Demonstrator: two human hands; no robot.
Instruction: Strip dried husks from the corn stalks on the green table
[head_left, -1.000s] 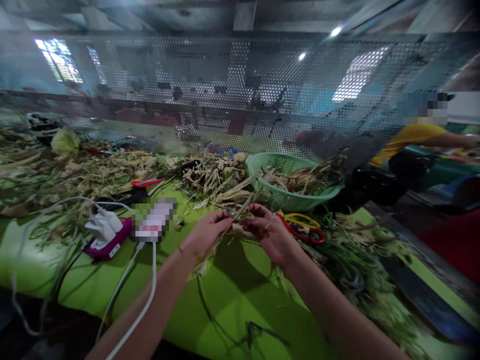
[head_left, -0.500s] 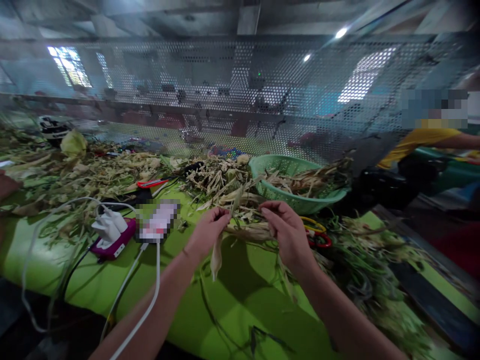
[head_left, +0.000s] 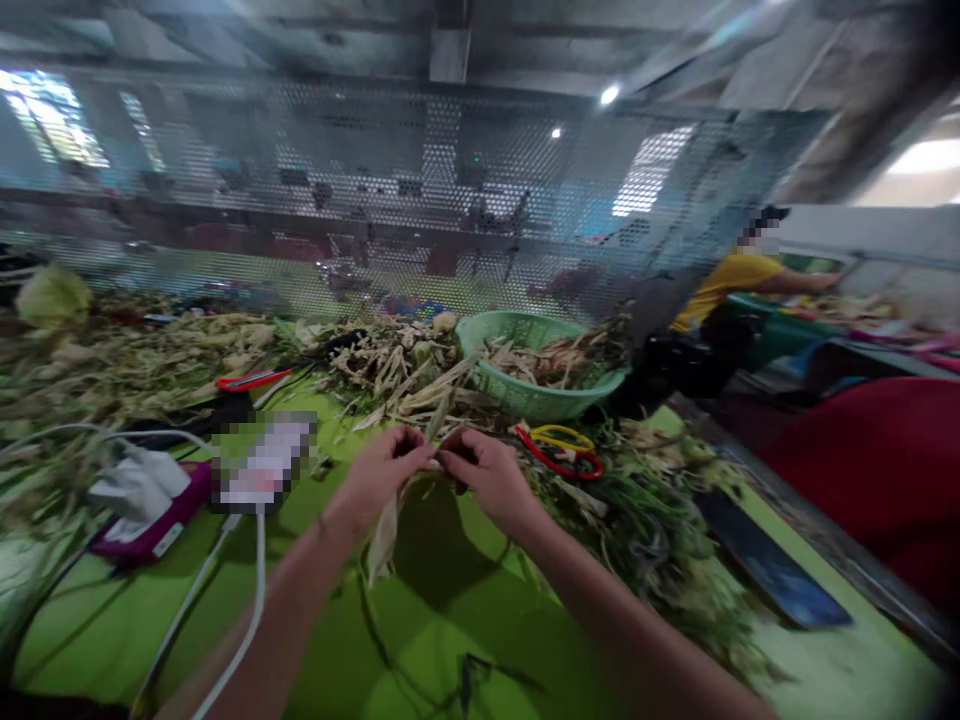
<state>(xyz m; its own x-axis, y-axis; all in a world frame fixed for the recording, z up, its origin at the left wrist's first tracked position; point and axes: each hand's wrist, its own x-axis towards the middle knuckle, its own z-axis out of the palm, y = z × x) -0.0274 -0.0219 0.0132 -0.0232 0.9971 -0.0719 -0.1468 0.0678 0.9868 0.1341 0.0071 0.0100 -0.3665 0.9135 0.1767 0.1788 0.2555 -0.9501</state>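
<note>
While my left hand (head_left: 386, 462) is pinching a pale dry strip (head_left: 384, 538) between thumb and fingers, its lower end is hanging over the green table (head_left: 405, 655). My right hand (head_left: 491, 475) is meeting the left at the fingertips, bent in a pinch, though I cannot tell whether it is gripping the strip too. Just beyond, a heap of dried leaves (head_left: 405, 365) is lying beside a pale green basket (head_left: 532, 397), and red and yellow loops (head_left: 546, 461) are resting near that right hand.
</note>
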